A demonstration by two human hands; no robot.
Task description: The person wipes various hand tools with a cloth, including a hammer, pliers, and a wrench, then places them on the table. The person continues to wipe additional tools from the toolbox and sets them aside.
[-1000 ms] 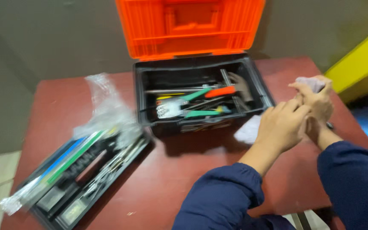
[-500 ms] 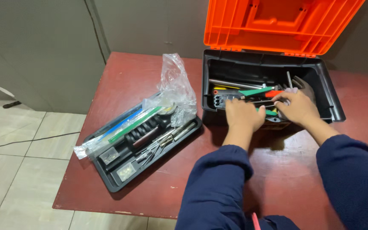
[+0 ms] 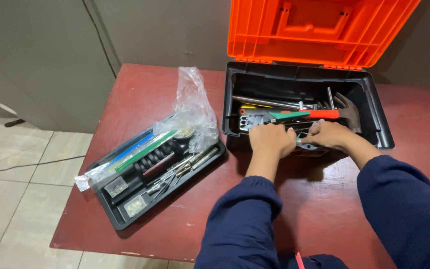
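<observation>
- The black toolbox (image 3: 302,84) is set on the red table (image 3: 140,94), and its orange lid (image 3: 319,27) is stood straight up at the back, so the tools inside can be seen and reached.
- The left hand (image 3: 271,140) is held at the front edge of the toolbox. Its fingers are curled down over something there, but what is gripped cannot be told (the knuckles hide it).
- The right hand (image 3: 327,134) is held just beside it, at the same front edge. Its fingers are bent around a small pale thing, too hidden to name.
- Just behind the hands, inside the toolbox, a hammer (image 3: 347,110) and a red and green handled tool (image 3: 299,114) are laid flat, so they fit under the lid.
- To the left of the toolbox, a black tray (image 3: 125,211) is laid apart on the table, likely lifted out so the deeper part is open.
- A clear plastic bag (image 3: 192,107) is rested on the tray's near end to the toolbox.
</observation>
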